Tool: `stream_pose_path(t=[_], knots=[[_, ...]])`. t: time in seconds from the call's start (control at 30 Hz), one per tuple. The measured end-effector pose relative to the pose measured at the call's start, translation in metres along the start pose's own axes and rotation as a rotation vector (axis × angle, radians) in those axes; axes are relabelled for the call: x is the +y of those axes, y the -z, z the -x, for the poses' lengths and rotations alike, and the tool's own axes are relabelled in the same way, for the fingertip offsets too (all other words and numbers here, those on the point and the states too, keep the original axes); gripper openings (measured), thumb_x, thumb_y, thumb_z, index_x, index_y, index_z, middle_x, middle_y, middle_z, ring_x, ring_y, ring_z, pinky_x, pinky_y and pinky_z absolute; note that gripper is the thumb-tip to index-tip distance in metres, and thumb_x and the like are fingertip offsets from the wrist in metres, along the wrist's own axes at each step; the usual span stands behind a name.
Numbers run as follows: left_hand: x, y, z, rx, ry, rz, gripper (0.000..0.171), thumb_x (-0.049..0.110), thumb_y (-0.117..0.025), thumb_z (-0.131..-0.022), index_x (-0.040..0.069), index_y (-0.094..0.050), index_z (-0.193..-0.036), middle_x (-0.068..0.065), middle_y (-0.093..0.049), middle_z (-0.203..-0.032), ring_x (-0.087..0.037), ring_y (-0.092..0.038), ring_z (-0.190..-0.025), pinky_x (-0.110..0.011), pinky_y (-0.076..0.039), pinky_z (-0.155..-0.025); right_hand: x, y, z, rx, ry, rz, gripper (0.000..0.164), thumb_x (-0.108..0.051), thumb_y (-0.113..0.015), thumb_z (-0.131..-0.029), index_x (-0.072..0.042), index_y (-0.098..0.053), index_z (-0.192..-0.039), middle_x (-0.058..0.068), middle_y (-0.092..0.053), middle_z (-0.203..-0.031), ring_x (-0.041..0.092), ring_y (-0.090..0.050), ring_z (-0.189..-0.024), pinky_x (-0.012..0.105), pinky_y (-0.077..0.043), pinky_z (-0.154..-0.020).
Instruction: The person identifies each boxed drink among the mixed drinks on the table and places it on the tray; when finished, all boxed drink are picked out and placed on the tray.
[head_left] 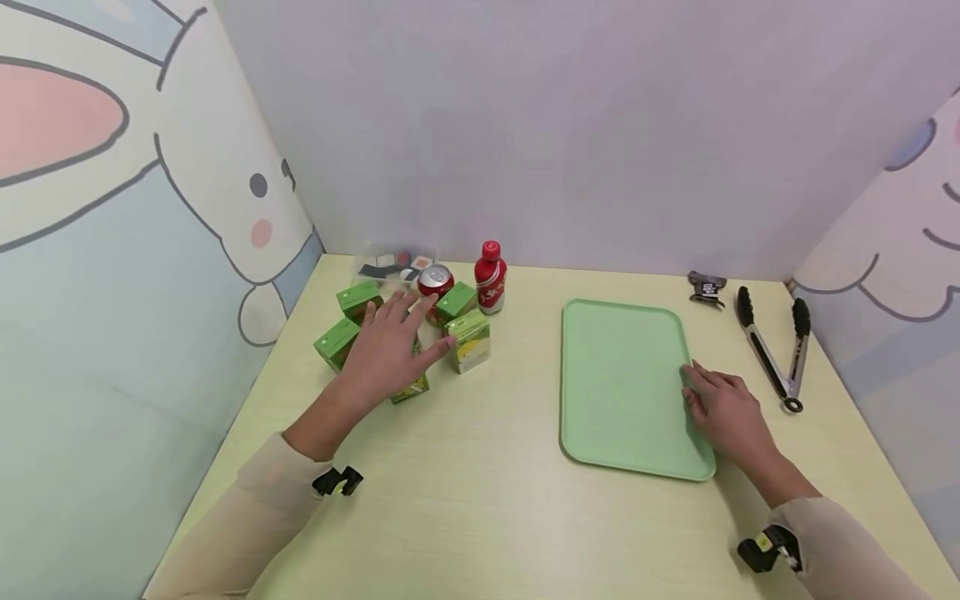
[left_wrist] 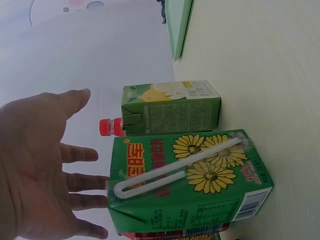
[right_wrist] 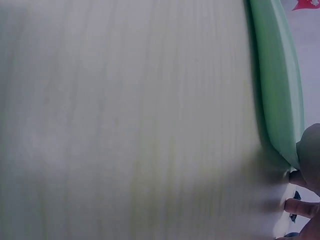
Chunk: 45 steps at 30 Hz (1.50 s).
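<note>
I see the left hand with its fingers spread wide over a bunch of green drink boxes on the worktop. It has nothing in its grasp. Just by its fingertips is a box with yellow flowers and a bent white straw stuck on it. A lemon box stands near the thumb.

The right hand is far from the left one. It touches the right edge of the green tray. I cannot tell if it grips the rim or only rests there. The tray lies flat, with the tongs off to its right.

The boxes are very close together, so a finger could bump one and tip its neighbour. The red can is just behind them, and a push could knock it over. The red bottle is tall and thin, so a hit up high could make it fall. If the right hand shoves hard, the tray could slide. A tight squeeze could dent a box.
</note>
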<state>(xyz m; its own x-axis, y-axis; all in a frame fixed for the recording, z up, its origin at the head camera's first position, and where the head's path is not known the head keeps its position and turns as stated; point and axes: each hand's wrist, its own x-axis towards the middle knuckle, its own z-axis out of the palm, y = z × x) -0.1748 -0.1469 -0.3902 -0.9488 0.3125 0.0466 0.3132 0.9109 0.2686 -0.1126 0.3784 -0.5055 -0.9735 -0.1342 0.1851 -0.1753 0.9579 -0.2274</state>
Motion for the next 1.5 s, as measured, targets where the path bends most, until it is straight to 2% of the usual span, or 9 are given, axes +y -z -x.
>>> stream_pose_path(t=[0.23, 0.33, 0.57, 0.77, 0.9, 1.07, 1.27, 1.37, 1.5], knots=[[0.007, -0.007, -0.007, 0.03, -0.035, -0.036, 0.076, 0.058, -0.07, -0.105, 0.006, -0.055, -0.159, -0.021, -0.061, -0.158, -0.044, -0.052, -0.153, -0.068, -0.027, -0.135, -0.001, -0.002, -0.001, 0.012, 0.009, 0.0, 0.046, -0.009, -0.07, -0.106, 0.005, -0.063, -0.15, 0.033, -0.06, -0.154, 0.058, -0.059, -0.13, 0.075, -0.051, -0.103], [0.012, -0.011, -0.012, 0.027, -0.043, -0.044, 0.071, 0.055, -0.073, -0.104, 0.004, -0.062, -0.152, -0.019, -0.066, -0.152, -0.043, -0.057, -0.148, -0.066, -0.029, -0.134, -0.002, -0.001, -0.001, 0.007, 0.001, 0.003, 0.047, -0.01, -0.07, -0.106, 0.004, -0.063, -0.15, 0.033, -0.06, -0.154, 0.058, -0.059, -0.13, 0.075, -0.051, -0.102], [0.022, -0.021, -0.026, 0.005, 0.007, -0.09, 0.069, 0.058, -0.074, -0.103, 0.003, -0.069, -0.145, -0.019, -0.073, -0.145, -0.042, -0.062, -0.144, -0.068, -0.029, -0.134, 0.0, -0.002, 0.001, 0.019, 0.005, 0.003, 0.047, -0.009, -0.071, -0.106, 0.004, -0.063, -0.15, 0.032, -0.061, -0.154, 0.058, -0.06, -0.13, 0.075, -0.051, -0.102], [0.024, -0.025, -0.033, -0.003, 0.021, -0.144, 0.065, 0.059, -0.073, -0.103, 0.005, -0.073, -0.14, -0.016, -0.077, -0.138, -0.041, -0.064, -0.142, -0.075, -0.017, -0.135, 0.002, -0.002, 0.002, 0.002, -0.016, 0.015, 0.048, -0.015, -0.069, -0.108, 0.0, -0.061, -0.153, 0.029, -0.059, -0.157, 0.059, -0.058, -0.13, 0.08, -0.052, -0.094], [0.023, -0.024, -0.035, 0.024, -0.015, -0.162, 0.059, 0.056, -0.076, -0.102, 0.007, -0.076, -0.135, -0.015, -0.079, -0.135, -0.039, -0.065, -0.141, -0.075, -0.016, -0.135, 0.002, -0.001, 0.002, -0.021, -0.032, 0.018, 0.049, -0.018, -0.068, -0.11, -0.001, -0.059, -0.156, 0.029, -0.059, -0.158, 0.06, -0.056, -0.131, 0.083, -0.05, -0.092], [0.025, -0.021, -0.036, 0.066, -0.093, -0.145, 0.055, 0.052, -0.08, -0.101, 0.008, -0.077, -0.135, -0.014, -0.08, -0.133, -0.037, -0.066, -0.138, -0.072, -0.015, -0.136, 0.003, -0.002, 0.001, -0.021, -0.034, 0.013, 0.05, -0.019, -0.068, -0.11, -0.001, -0.059, -0.156, 0.033, -0.062, -0.151, 0.061, -0.056, -0.13, 0.084, -0.05, -0.091], [0.038, -0.013, -0.042, 0.073, -0.152, -0.091, 0.054, 0.05, -0.079, -0.102, 0.011, -0.077, -0.138, -0.012, -0.079, -0.137, -0.035, -0.066, -0.139, -0.068, -0.015, -0.138, 0.004, -0.002, 0.001, -0.014, -0.024, 0.013, 0.048, -0.018, -0.068, -0.11, -0.002, -0.06, -0.155, 0.033, -0.064, -0.149, 0.06, -0.056, -0.131, 0.085, -0.05, -0.089], [0.049, -0.009, -0.047, 0.056, -0.169, -0.054, 0.055, 0.05, -0.078, -0.102, 0.011, -0.075, -0.141, -0.011, -0.078, -0.139, -0.033, -0.065, -0.139, -0.059, -0.034, -0.135, 0.005, -0.001, 0.002, -0.032, -0.03, 0.013, 0.049, -0.02, -0.066, -0.111, -0.003, -0.059, -0.156, 0.032, -0.063, -0.151, 0.06, -0.054, -0.132, 0.087, -0.048, -0.089], [0.063, -0.009, -0.054, 0.048, -0.182, 0.001, 0.056, 0.05, -0.078, -0.103, 0.013, -0.073, -0.144, -0.008, -0.076, -0.141, -0.028, -0.065, -0.133, -0.045, -0.057, -0.114, 0.006, -0.001, 0.001, -0.054, -0.04, 0.013, 0.049, -0.022, -0.065, -0.112, -0.004, -0.057, -0.158, 0.032, -0.063, -0.151, 0.06, -0.052, -0.133, 0.089, -0.044, -0.091]])
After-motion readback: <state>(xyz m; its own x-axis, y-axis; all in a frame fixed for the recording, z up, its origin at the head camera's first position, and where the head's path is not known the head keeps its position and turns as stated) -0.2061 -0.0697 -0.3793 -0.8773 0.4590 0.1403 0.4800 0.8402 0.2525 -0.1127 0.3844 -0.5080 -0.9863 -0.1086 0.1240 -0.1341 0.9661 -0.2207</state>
